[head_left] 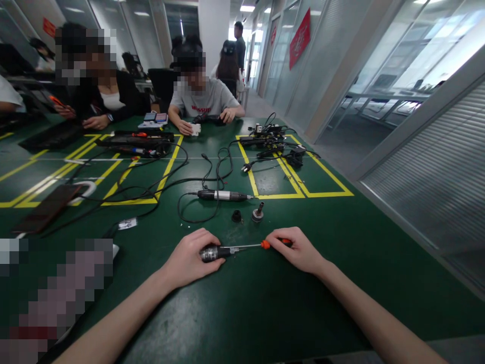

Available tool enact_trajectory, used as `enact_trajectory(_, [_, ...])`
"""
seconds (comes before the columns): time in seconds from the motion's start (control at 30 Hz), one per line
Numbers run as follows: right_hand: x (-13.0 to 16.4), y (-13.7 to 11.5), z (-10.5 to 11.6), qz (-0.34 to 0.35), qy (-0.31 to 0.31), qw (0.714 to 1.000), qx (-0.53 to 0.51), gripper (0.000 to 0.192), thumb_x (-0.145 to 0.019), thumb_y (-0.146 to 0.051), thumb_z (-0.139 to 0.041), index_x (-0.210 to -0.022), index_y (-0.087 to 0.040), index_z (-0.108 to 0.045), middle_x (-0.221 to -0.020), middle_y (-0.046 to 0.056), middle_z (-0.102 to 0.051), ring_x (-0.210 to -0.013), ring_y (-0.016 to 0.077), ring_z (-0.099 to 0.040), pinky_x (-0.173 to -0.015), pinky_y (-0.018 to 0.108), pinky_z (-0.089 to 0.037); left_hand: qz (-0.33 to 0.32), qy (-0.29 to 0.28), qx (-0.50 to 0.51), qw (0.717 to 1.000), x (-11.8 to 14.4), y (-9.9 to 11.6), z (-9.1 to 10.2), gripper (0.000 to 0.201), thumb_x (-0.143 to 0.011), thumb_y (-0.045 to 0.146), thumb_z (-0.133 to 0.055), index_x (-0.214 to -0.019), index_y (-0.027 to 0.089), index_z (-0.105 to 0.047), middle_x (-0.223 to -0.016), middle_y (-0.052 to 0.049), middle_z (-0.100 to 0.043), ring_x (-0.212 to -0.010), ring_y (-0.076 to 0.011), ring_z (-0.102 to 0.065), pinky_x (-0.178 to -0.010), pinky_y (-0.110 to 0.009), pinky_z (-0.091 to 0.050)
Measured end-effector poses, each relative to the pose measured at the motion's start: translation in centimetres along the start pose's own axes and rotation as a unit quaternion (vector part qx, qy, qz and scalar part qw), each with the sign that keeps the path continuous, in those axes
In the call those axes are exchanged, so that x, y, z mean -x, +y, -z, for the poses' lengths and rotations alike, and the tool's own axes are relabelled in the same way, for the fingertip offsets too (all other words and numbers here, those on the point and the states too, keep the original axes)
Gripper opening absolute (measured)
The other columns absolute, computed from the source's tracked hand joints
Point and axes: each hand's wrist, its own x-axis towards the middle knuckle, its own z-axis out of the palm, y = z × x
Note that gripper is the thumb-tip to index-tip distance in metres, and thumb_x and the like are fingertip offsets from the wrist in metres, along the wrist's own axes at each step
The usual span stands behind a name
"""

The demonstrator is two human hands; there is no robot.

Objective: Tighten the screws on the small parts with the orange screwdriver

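"Green worktable (288, 313), viewed from its near side; glazed partitions (428, 187) stand to the right. What do the hands hold?"

"Left hand (199, 258): thumb and fingers curled about a black-and-silver tool body (209, 253), which lies at the near middle of the table, nose to the right. Right hand (297, 247): fingers closed on the handle of an orange-and-black screwdriver (265, 244), shaft directed left toward that nose. Whether tip and nose touch cannot be told."

"What surrounds them?"

"Just beyond, a black ring-shaped part (237, 216) and, to its right, a metal part with an upright stem (257, 213). Farther off, a corded tool (223, 195) lies crosswise, its cable (179, 205) looping at the left. Far right, a cluster of dark tools and cords (295, 157) sits among yellow tape lines (329, 194). On the far side, a co-worker (206, 98) has a small white piece (195, 130) at one hand."

"Where might failure arise?"

"Chiefly at the screwdriver tip: skidding under pressure, it could score the nose or reach the left fingers. Were the left grip to slacken, the rounded body might turn. A forward sweep of the right hand could topple the stemmed part."
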Motion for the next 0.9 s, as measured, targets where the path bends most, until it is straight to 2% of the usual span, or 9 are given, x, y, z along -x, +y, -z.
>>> enact_trajectory(0.07, [0.15, -0.03, -0.03, 0.018, 0.013, 1.000, 0.008, 0.039, -0.104, -0.040, -0.053, -0.082, -0.017, -0.075, -0.069, 0.003, -0.072, -0.058, 0.0135, -0.061, -0.060, 0.026, -0.047, -0.005, -0.003, 0.006, 1.000, 0.04, 0.07, 0.00, 0.015, -0.078, 0.018, -0.079, -0.090, 0.019, -0.070, -0.085, -0.001, -0.071, -0.078, -0.0169, -0.068, -0.070, -0.026, -0.052])
enact_trajectory(0.2, [0.34, -0.31, 0.04, 0.049, 0.005, 0.999, -0.003, 0.027, -0.101, -0.037, -0.061, -0.089, -0.017, -0.074, -0.078, 0.005, -0.075, -0.066, 0.0151, -0.066, -0.065, 0.026, -0.051, -0.005, 0.001, 0.013, 1.000, 0.14, 0.10, 0.10, 0.013, -0.079, 0.018, -0.077, -0.089, 0.019, -0.069, -0.085, -0.001, -0.072, -0.078, -0.0166, -0.068, -0.070, -0.026, -0.053])
enact_trajectory(0.37, [0.28, -0.53, -0.01, 0.034, 0.008, 0.999, -0.032, 0.018, -0.096, -0.038, -0.070, -0.094, -0.020, -0.073, -0.083, 0.005, -0.071, -0.071, 0.0173, -0.065, -0.067, 0.030, -0.051, 0.001, 0.006, 0.030, 1.000, 0.22, 0.05, 0.28, 0.011, -0.080, 0.020, -0.075, -0.090, 0.019, -0.069, -0.085, -0.002, -0.072, -0.077, -0.0167, -0.069, -0.069, -0.026, -0.053])
enact_trajectory(0.53, [0.45, -0.34, -0.11, 0.024, 0.005, 0.999, -0.035, 0.023, -0.093, -0.045, -0.073, -0.093, -0.022, -0.073, -0.082, 0.004, -0.071, -0.069, 0.0177, -0.064, -0.066, 0.031, -0.051, -0.002, 0.006, 0.037, 0.999, 0.32, 0.03, 0.15, 0.011, -0.080, 0.019, -0.074, -0.089, 0.019, -0.069, -0.085, -0.002, -0.071, -0.076, -0.0166, -0.068, -0.067, -0.025, -0.052])
enact_trajectory(0.6, [0.61, -0.33, -0.08, 0.031, -0.014, 0.999, -0.021, 0.025, -0.094, -0.046, -0.071, -0.094, -0.021, -0.073, -0.081, 0.004, -0.073, -0.068, 0.0173, -0.064, -0.067, 0.031, -0.052, -0.010, 0.001, 0.034, 0.999, 0.39, 0.04, 0.06, 0.010, -0.081, 0.019, -0.074, -0.090, 0.019, -0.069, -0.085, -0.003, -0.072, -0.077, -0.0168, -0.067, -0.067, -0.025, -0.052])
enact_trajectory(0.77, [0.82, -0.59, -0.14, 0.037, -0.033, 0.999, -0.017, 0.039, -0.107, -0.042, -0.048, -0.093, -0.019, -0.077, -0.079, 0.006, -0.076, -0.066, 0.0166, -0.067, -0.064, 0.028, -0.052, -0.029, 0.003, 0.027, 0.999, 0.52, 0.09, -0.12, 0.010, -0.083, 0.020, -0.073, -0.092, 0.019, -0.069, -0.086, -0.004, -0.072, -0.079, -0.0174, -0.067, -0.068, -0.026, -0.052])
enact_trajectory(0.9, [0.71, -0.87, -0.13, 0.032, -0.016, 0.999, -0.038, 0.032, -0.105, -0.041, -0.057, -0.094, -0.019, -0.078, -0.076, 0.005, -0.075, -0.062, 0.0154, -0.065, -0.059, 0.027, -0.049, -0.033, 0.008, 0.027, 0.999, 0.51, 0.28, -0.02, 0.019, -0.082, 0.017, -0.073, -0.100, 0.019, -0.068, -0.089, -0.004, -0.073, -0.079, -0.0171, -0.067, -0.069, -0.026, -0.053])
